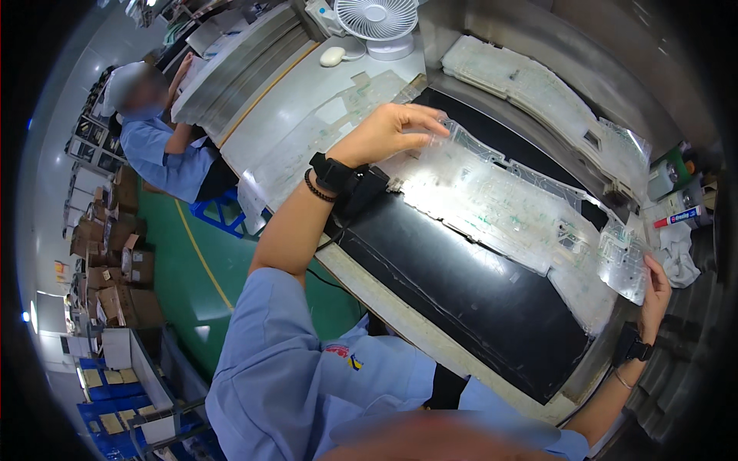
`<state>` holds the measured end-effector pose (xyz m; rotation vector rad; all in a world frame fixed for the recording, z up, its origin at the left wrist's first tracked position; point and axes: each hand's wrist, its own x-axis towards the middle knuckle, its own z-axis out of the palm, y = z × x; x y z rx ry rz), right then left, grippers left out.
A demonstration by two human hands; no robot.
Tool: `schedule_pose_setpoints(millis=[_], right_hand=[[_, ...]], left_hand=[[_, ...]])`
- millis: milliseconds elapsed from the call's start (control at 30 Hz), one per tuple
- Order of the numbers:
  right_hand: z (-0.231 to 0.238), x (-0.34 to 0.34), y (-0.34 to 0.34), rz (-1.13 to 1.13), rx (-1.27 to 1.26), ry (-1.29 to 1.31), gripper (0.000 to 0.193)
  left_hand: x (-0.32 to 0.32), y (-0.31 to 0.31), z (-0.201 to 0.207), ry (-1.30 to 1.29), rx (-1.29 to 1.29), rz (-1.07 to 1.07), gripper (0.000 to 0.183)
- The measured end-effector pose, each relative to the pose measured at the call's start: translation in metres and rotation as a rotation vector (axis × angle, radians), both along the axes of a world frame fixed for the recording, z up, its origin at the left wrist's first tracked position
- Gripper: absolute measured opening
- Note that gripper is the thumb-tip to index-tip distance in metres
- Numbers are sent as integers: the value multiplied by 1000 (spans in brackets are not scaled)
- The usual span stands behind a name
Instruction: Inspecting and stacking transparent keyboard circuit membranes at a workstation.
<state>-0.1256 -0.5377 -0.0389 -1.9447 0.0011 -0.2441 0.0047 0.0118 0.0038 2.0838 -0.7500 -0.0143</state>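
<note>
At the clear panel (484, 200), hands (378, 137) (656, 301) wide apart

Beside the white desk fan (375, 14) lies a white mouse-shaped device (332, 56). Left of the fan, a co-worker (163, 147) sits on a blue stool (218, 217); cardboard boxes (118, 303) stand farther left. Well right of it lies a red-capped tube (679, 217).

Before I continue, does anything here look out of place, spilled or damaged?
No spill or clear damage stands out. Only the white cloth beside the right hand looks slightly untidy, lying crumpled near the red-ended tube.
</note>
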Motion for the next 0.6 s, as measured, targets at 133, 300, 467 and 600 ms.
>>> schedule_pose_setpoints(millis=[133, 300, 467, 600], right_hand=[[-4, -3, -31, -100, 172, -107, 25], [-5, 3, -11, -263, 403, -69, 25], [-17, 6, -14, -308, 468, -43, 27], [-16, 7, -11, -296, 449, -40, 30]], left_hand=[[3, -2, -1, 130, -300, 108, 18], [-2, -9, -2, 400, -444, 167, 26], [-4, -12, -3, 440, -396, 121, 26], [-5, -13, -2, 435, -368, 102, 26]])
